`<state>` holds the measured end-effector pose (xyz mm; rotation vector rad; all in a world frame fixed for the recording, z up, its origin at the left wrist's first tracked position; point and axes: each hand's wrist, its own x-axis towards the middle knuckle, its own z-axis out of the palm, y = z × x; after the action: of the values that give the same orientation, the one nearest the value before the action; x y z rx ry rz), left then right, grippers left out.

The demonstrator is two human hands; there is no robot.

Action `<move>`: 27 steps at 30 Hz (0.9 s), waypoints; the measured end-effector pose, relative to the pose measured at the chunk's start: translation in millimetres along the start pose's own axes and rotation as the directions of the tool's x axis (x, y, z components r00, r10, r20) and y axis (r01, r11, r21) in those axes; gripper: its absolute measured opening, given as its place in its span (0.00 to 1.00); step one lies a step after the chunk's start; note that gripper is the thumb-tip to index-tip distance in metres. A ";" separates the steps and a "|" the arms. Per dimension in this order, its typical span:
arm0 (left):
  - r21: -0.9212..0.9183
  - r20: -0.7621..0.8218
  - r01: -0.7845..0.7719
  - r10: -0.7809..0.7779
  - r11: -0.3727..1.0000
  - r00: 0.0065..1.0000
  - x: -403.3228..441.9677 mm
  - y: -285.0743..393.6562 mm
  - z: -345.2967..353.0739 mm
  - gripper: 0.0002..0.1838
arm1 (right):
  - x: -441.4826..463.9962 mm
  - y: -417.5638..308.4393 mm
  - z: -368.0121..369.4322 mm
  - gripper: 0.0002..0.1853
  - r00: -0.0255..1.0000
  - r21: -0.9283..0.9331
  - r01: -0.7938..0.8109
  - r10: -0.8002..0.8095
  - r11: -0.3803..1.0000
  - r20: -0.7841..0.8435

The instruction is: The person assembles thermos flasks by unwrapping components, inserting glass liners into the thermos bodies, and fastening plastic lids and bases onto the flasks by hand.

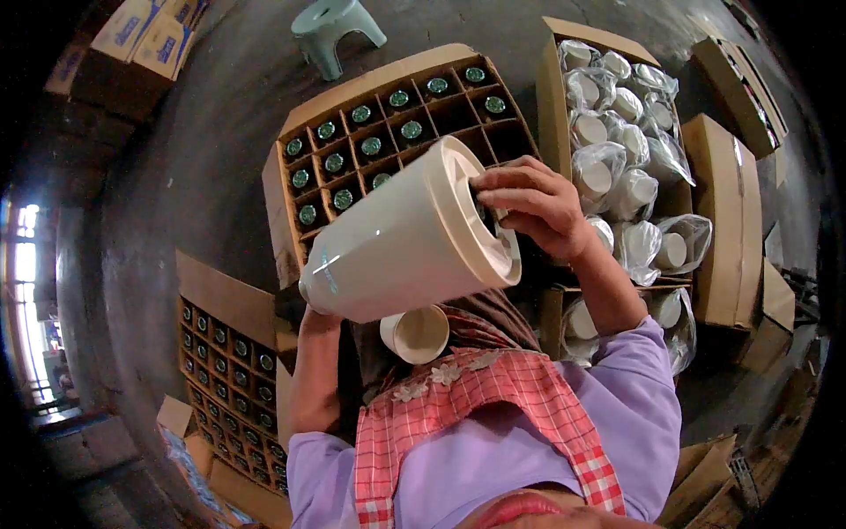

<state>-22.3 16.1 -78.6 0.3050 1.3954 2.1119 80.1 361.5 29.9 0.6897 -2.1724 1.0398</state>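
Dim workshop floor (225, 115), dark concrete, set about with cartons. Item one: large cream canister (379, 234), a pump-flask shape, tilted above the lap, its wide end towards the upper right. Left hand (321, 319): at the narrow end, mostly hidden behind it; its grip cannot be told. Right hand (539, 207): well apart from the left, fingers bent over the dark recess of the wide end; whether they pinch anything there cannot be told. Handling note: best to keep the narrow end well supported and the fingertips light, since the smooth shell could slip. Item two: small cream cup (399, 337), on the lap just below the canister (mouth facing the viewer; a knock could tip it). Beyond: divided carton (348, 88) of green-topped pieces (360, 114), some cells bare of them; at right, open carton (551, 97) of bagged white cylinders (593, 179); lower left, second divided carton (225, 295); at top, pale green stool (330, 40).
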 end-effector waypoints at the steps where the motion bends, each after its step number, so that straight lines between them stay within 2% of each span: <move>1: -0.034 0.025 0.015 -0.014 0.999 1.000 0.0 -0.2 -1.3 0.27 | -2.4 -1.3 0.6 0.19 0.998 0.027 -0.057 0.058 0.998 -0.028; 2: -0.097 0.048 0.031 -0.026 0.995 0.999 0.4 -0.2 -0.2 0.28 | -4.2 -2.3 -0.7 0.22 0.995 -0.022 -0.098 0.098 0.995 -0.010; 3: -0.190 0.068 0.083 -0.071 0.978 0.995 2.8 0.6 3.2 0.28 | -4.5 -1.4 -0.1 0.21 0.998 -0.080 -0.068 0.067 0.994 -0.019; 4: 0.139 0.073 -0.016 0.006 0.990 0.997 1.4 -0.8 -3.0 0.30 | -8.0 0.0 1.5 0.20 0.993 -0.144 -0.109 0.113 0.984 0.019; 5: 0.314 0.051 -0.095 0.083 0.945 0.995 -1.1 3.8 1.6 0.29 | -13.0 2.2 5.8 0.19 0.985 -0.205 -0.149 0.163 0.967 0.052; 6: 0.439 0.032 -0.156 0.158 0.885 0.987 -0.4 7.3 8.3 0.28 | -18.8 6.1 15.3 0.16 0.979 -0.127 -0.201 0.195 0.971 -0.062; 7: 0.529 0.016 -0.196 0.221 0.826 0.975 -0.4 11.2 15.0 0.27 | -24.0 5.5 19.8 0.12 0.941 -0.009 -0.320 0.317 0.947 -0.122; 8: 0.585 0.012 -0.220 0.263 0.781 0.965 -0.6 14.6 18.8 0.26 | -26.0 5.2 23.0 0.11 0.828 0.099 -0.539 0.548 0.836 -0.122; 9: 0.624 0.008 -0.232 0.290 0.747 0.957 -1.5 18.5 21.2 0.26 | -26.2 4.6 25.8 0.10 0.662 0.209 -0.718 0.744 0.664 -0.091; 10: 0.644 0.003 -0.227 0.294 0.731 0.956 -3.4 23.4 21.3 0.25 | -26.8 11.5 24.5 0.12 0.510 0.287 -0.829 0.859 0.480 0.037; 11: 0.654 0.004 -0.224 0.294 0.723 0.956 -4.5 27.7 21.5 0.24 | -32.6 21.7 27.0 0.12 0.438 0.330 -0.863 0.892 0.383 0.112; 13: 0.664 0.004 -0.221 0.292 0.714 0.957 -3.0 35.4 21.8 0.23 | -44.4 35.4 34.5 0.13 0.379 0.466 -0.852 0.896 0.240 0.231; 14: 0.657 0.001 -0.213 0.282 0.723 0.959 -0.9 35.7 22.2 0.22 | -47.0 36.6 33.9 0.11 0.397 0.490 -0.833 0.894 0.257 0.208; 17: 0.565 -0.034 -0.157 0.213 0.810 0.976 9.9 24.3 20.8 0.21 | -42.9 15.1 20.9 0.10 0.690 0.432 -0.617 0.716 0.658 -0.106; 18: 0.518 -0.046 -0.138 0.189 0.844 0.981 13.2 18.4 18.5 0.20 | -35.2 9.0 8.1 0.13 0.867 0.190 -0.445 0.475 0.875 -0.153; 19: 0.468 -0.062 -0.120 0.167 0.875 0.984 15.8 12.9 16.3 0.20 | -40.4 21.0 6.7 0.16 0.966 0.072 -0.233 0.240 0.970 -0.099; 21: 0.400 -0.082 -0.112 0.157 0.910 0.984 16.7 1.5 11.0 0.19 | -38.6 19.9 -2.6 0.18 0.979 -0.006 -0.202 0.202 0.979 0.009; 22: 0.395 -0.083 -0.120 0.165 0.911 0.983 16.2 -2.6 9.0 0.19 | -40.0 18.1 -4.4 0.16 0.956 0.000 -0.291 0.291 0.957 0.028; 23: 0.411 -0.077 -0.127 0.173 0.902 0.982 15.8 -3.0 10.9 0.18 | -45.7 18.6 -1.6 0.14 0.904 0.089 -0.428 0.428 0.899 0.025; 24: 0.460 -0.062 -0.137 0.186 0.877 0.981 13.7 -0.5 13.5 0.18 | -58.4 23.5 11.1 0.09 0.827 0.328 -0.520 0.561 0.789 -0.039; 25: 0.558 -0.025 -0.148 0.195 0.816 0.980 13.8 14.4 25.2 0.17 | -54.3 16.2 20.3 0.06 0.645 0.491 -0.645 0.762 0.586 -0.062; 26: 0.648 0.013 -0.163 0.204 0.744 0.979 14.3 29.3 36.9 0.16 | -55.8 22.5 21.0 0.07 0.564 0.549 -0.706 0.824 0.447 0.054; 27: 0.619 0.002 -0.183 0.230 0.764 0.973 13.2 42.1 52.3 0.15 | -59.0 27.7 20.4 0.07 0.471 0.584 -0.755 0.866 0.297 0.169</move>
<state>-21.8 51.9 -20.2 0.6701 2.1707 1.7711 94.5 371.1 -36.2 -0.4482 -1.9624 2.2963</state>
